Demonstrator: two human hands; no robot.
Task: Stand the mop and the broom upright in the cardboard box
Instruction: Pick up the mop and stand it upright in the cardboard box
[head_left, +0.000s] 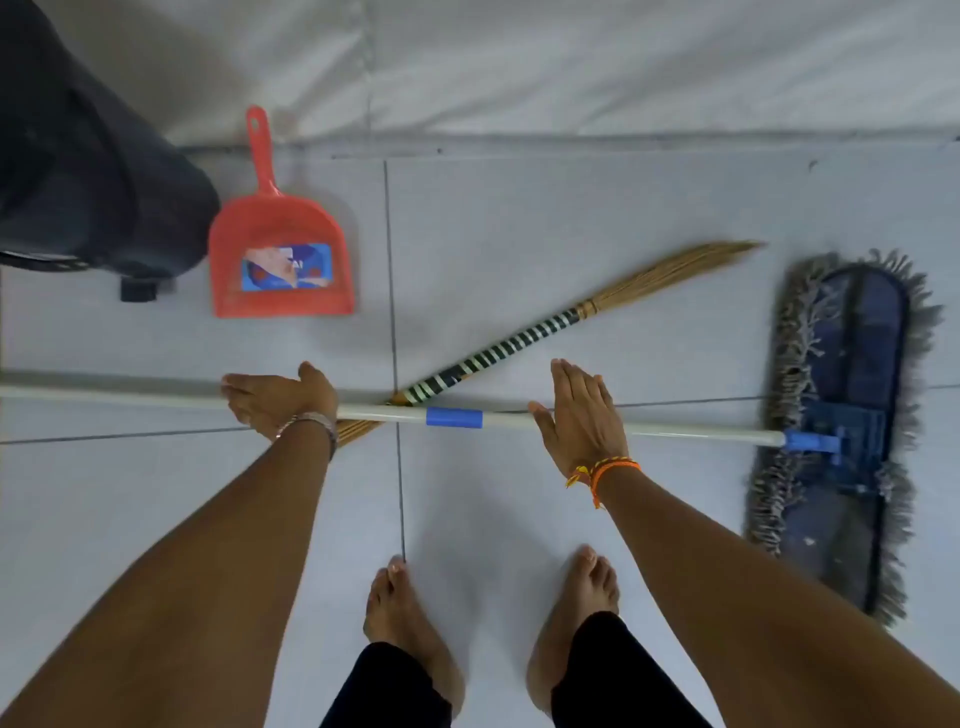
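Observation:
A mop lies flat on the tiled floor; its white pole (156, 397) with a blue collar runs left to right, and its blue-grey fringed head (852, 415) is at the right. A stick broom (519, 348) with a black-and-white striped handle lies diagonally under the pole, bristles pointing up-right. My left hand (280, 397) hovers open over the pole left of the crossing. My right hand (582, 410) is open, fingers straight, over the pole right of the blue collar. Neither hand grips anything. No cardboard box is in view.
A red dustpan (280, 244) lies on the floor at the upper left. A dark bag or bin (88, 171) stands at the far left. A white wall base (571, 78) runs along the top. My bare feet (410, 613) stand below the pole.

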